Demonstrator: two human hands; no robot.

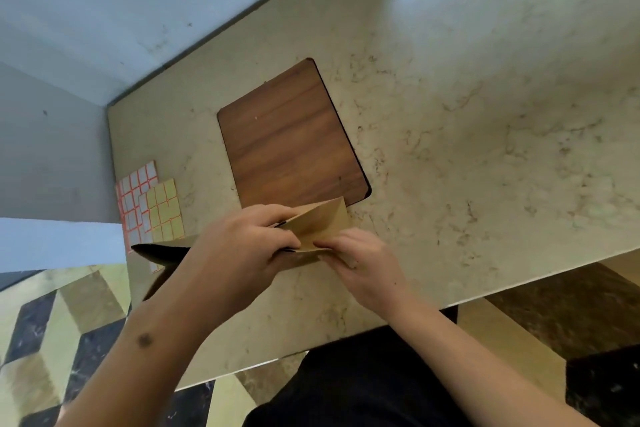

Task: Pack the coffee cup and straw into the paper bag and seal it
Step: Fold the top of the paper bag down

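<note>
Head view:
Paper bag (320, 222): brown kraft paper, matte, lying on the marble table just in front of the wooden board; its top is folded into a flat pointed flap with sharp creases.
Your left hand (242, 243): fingers curled, grasping the folded part of the bag from the left.
Your right hand (360, 260): fingertips pinch the bag's lower fold from the right.
Wooden board (291, 135): dark, grained, rectangular with rounded corners, flat on the table.
Table (485, 114): pale beige marble, veined, smooth.
Label sheets (152, 204): two gridded sheets, one orange-lined, one yellowish, left of the board.
Cup and straw: you cannot see them.
</note>
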